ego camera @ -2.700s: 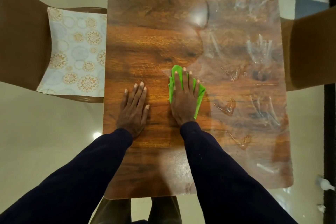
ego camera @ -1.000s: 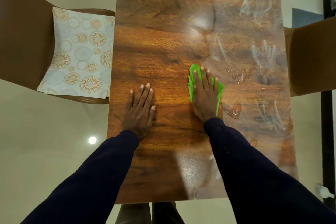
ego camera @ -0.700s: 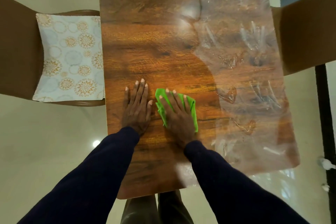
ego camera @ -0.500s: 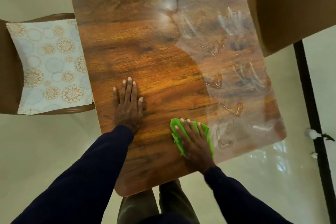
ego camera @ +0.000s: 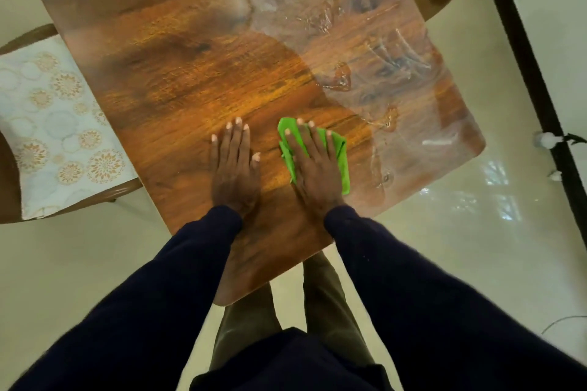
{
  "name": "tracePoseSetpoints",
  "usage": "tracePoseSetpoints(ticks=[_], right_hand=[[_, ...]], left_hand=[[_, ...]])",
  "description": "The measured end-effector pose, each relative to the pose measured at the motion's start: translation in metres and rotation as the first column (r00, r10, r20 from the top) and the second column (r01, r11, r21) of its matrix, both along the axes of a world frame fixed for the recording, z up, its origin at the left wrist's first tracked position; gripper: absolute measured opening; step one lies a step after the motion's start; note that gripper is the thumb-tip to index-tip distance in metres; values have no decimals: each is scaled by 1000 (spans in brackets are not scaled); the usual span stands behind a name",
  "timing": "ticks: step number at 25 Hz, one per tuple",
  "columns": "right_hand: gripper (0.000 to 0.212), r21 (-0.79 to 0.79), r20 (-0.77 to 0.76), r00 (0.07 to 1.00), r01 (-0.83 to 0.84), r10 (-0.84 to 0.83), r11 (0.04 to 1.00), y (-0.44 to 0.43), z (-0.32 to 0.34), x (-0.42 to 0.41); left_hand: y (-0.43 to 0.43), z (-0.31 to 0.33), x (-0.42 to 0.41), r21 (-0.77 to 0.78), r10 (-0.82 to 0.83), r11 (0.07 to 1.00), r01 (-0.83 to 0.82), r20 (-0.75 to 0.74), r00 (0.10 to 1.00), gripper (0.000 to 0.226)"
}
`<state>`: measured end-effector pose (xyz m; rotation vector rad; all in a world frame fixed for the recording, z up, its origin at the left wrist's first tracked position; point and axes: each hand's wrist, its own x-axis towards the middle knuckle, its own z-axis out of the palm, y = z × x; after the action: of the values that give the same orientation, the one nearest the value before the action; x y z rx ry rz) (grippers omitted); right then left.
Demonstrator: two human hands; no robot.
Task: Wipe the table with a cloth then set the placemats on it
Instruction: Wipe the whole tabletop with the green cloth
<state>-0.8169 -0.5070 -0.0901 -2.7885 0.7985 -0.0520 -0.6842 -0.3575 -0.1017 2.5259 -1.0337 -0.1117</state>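
My right hand (ego camera: 316,168) lies flat on the green cloth (ego camera: 341,155), fingers straight and slightly spread, pressing it onto the wooden table (ego camera: 190,79) near the edge closest to me; the cloth peeks out past my fingertips and along both sides of my palm. My left hand (ego camera: 233,165) rests flat just beside it, fingers straight on bare wood. The placemats (ego camera: 54,124) sit on the chair (ego camera: 19,41) to my left

Dark navy long-sleeved top (ego camera: 286,365), plain, hem loose at bottom of view. Fabric matte, no print. The left sleeve (ego camera: 152,295) and right sleeve (ego camera: 428,295) reach wrists, cuffs close-fitting. Bare left hand (ego camera: 235,168) and right hand (ego camera: 317,168), nails short. Olive-brown trousers (ego camera: 247,327), plain.
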Motion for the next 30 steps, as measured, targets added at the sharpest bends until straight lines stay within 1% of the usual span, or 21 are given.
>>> tracePoseSetpoints(ticks=[1,2,3,4,5,6,7,8,9,10,11,13,16,18,19,21,23,24,26,28,30], right_hand=[[65,60,13,996,-90,90,994,14,2,-16],[73,90,-25,988,-151,154,984,33,2,-40],[79,116,-33,982,-180,185,977,40,9,-69],[83,94,-94,977,-184,193,978,35,-7,-99],[84,112,-138,976,-156,171,981,15,-13,-117],[85,138,-140,982,-106,125,985,-10,-23,-127],[86,210,-162,983,-50,86,976,-28,-22,-130],[83,205,-177,983,-15,52,979,-45,-26,-135],[74,165,-198,979,-5,38,986,-68,-19,-132],[66,87,-172,985,3,12,996,-91,-14,-124],[63,34,-123,992,10,-6,999,-112,-6,-106],[58,-33,-44,998,46,-47,998,-143,14,-61],[56,-48,-3,998,-63,63,997,-143,-4,-5],[60,-15,13,986,-168,168,986,-116,-7,-1],[64,15,2,974,-227,226,974,-101,-5,-11],[68,54,-2,921,-389,390,920,-85,-7,-53],[69,43,3,879,-477,477,878,-98,-11,-92],[69,37,-7,878,-478,479,878,-112,-13,-105],[64,18,-28,912,-409,409,912,-147,-12,-104],[57,-12,-55,959,-281,280,960,-176,-9,-71],[55,-48,-58,986,-162,159,986,-190,-7,-19]], left_hand=[[-10,2,-11,-15,-29,999,28,-39,999,57],[-23,5,-29,-39,-54,998,51,-80,995,56],[-36,9,-47,-34,-72,997,69,-114,991,56],[-45,6,-60,-16,-68,998,67,-134,989,56],[-53,4,-64,9,-54,998,57,-178,983,56],[-60,0,-65,22,-30,999,35,-179,983,56],[-65,0,-67,42,9,999,-1,-185,983,56],[-69,-1,-74,72,43,997,-32,-166,985,56],[-72,-2,-78,107,54,994,-38,-153,987,56],[-76,-3,-79,129,55,991,-37,-137,989,57],[-78,-2,-79,144,60,989,-41,-131,990,58],[-78,-4,-78,163,69,985,-52,-101,992,58],[-78,-6,-80,185,86,980,-76,-45,995,58],[-79,-4,-81,200,78,977,-70,-31,997,58],[-78,-4,-81,212,72,975,-65,-28,997,59],[-79,-3,-80,220,69,974,-61,-28,997,59],[-81,-5,-80,200,78,977,-69,-38,996,59],[-82,-5,-81,191,80,979,-72,-36,996,59],[-82,-6,-79,184,83,980,-76,-33,996,60],[-81,-9,-79,193,85,978,-78,-28,996,60],[-80,-12,-79,197,80,977,-77,-4,997,60]])
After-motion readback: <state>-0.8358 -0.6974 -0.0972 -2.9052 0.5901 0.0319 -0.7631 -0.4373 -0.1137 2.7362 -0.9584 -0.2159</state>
